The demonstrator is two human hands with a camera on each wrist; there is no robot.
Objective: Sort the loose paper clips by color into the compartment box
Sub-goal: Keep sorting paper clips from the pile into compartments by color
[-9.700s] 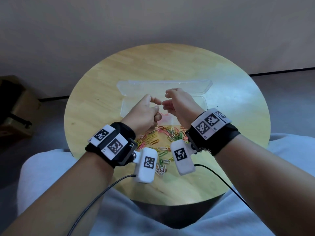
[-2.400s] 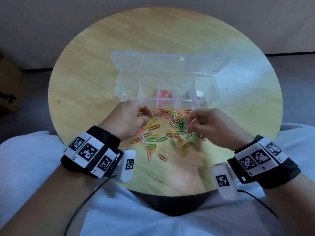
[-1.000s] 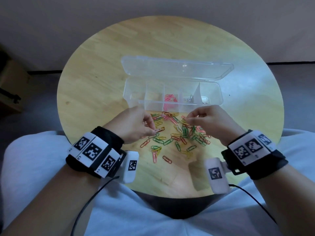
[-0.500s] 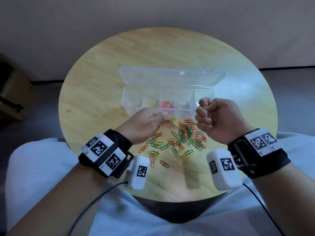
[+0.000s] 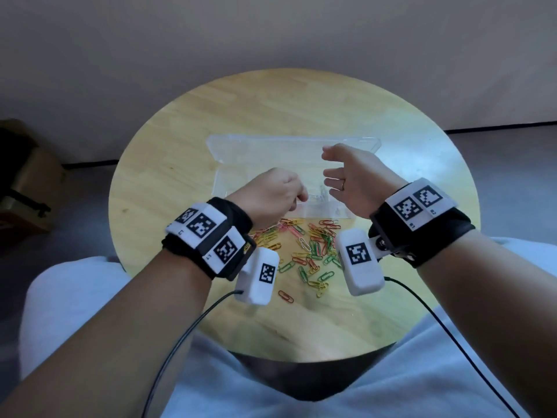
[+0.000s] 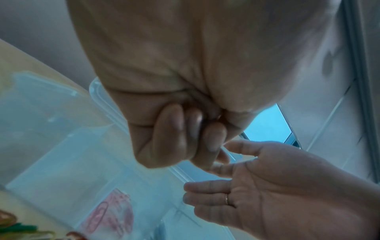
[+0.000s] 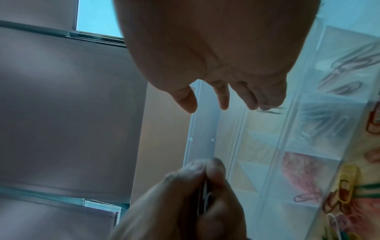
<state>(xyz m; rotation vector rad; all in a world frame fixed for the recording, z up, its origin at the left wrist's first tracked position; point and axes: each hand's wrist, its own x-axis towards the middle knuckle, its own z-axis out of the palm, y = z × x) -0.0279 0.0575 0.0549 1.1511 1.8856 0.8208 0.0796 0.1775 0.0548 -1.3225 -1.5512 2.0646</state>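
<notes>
The clear compartment box (image 5: 229,179) lies open on the round table, its lid (image 5: 271,144) folded back. My left hand (image 5: 301,196) hovers over the box's middle with fingers curled, and thumb and finger pinch a thin pale paper clip (image 7: 204,193). My right hand (image 5: 327,167) is above the box's right half, its fingers (image 7: 223,100) spread, holding nothing. A blurred clip (image 7: 269,109) shows just below its fingertips. Pink clips (image 7: 302,175) fill one compartment, pale clips (image 7: 320,125) the one beside it. The loose mixed pile (image 5: 310,248) lies in front of the box.
The wooden table (image 5: 407,146) has bare surface left, right and behind the box. A cardboard box (image 5: 27,188) stands on the floor at far left. Cables hang from both wrist cameras over my lap.
Both hands rose from the pile and moved forward over the box. The right hand went from a closed fist to spread fingers.
</notes>
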